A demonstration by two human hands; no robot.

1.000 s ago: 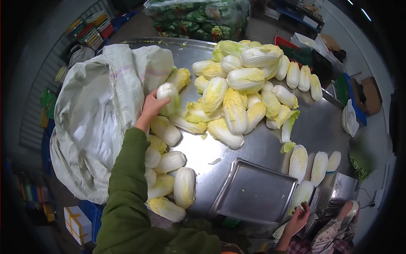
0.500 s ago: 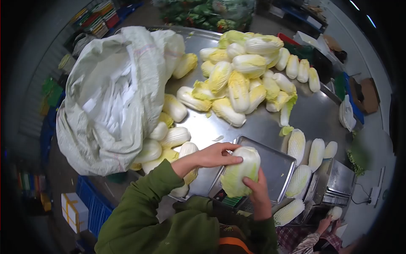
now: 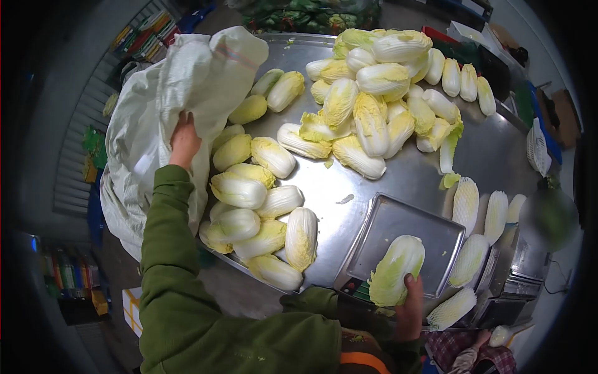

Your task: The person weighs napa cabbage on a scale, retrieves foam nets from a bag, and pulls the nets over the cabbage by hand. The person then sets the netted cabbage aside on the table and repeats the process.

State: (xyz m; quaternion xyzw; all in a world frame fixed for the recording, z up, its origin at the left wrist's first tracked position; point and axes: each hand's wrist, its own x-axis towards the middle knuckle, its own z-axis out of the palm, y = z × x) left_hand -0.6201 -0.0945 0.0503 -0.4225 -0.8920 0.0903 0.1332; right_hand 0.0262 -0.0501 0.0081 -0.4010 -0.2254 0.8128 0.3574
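Observation:
My right hand [image 3: 409, 305] holds a napa cabbage [image 3: 398, 268] at its side, thumb and fingers closed around it. The cabbage is pale green and white, tilted above a metal-topped scale [image 3: 398, 215]. Over on the left, my left hand [image 3: 185, 142] grips the fabric of a large white woven sack [image 3: 140, 124]; its fingertips are partly sunk in the folds. Several napa cabbages [image 3: 237, 190] lie just right of the sack, near my left sleeve.
A heap of yellow-white cabbages [image 3: 370, 118] covers the back of the steel table [image 3: 324, 193]. Net-sleeved cabbages [image 3: 466, 202] stand right of the scale. A co-worker's hand [image 3: 483, 338] is at lower right. Green produce [image 3: 311, 12] sits behind the table.
My left hand has let go of the cabbage and moved left to the sack, whose opening is now folded over. The right hand keeps the cabbage, lower and further right.

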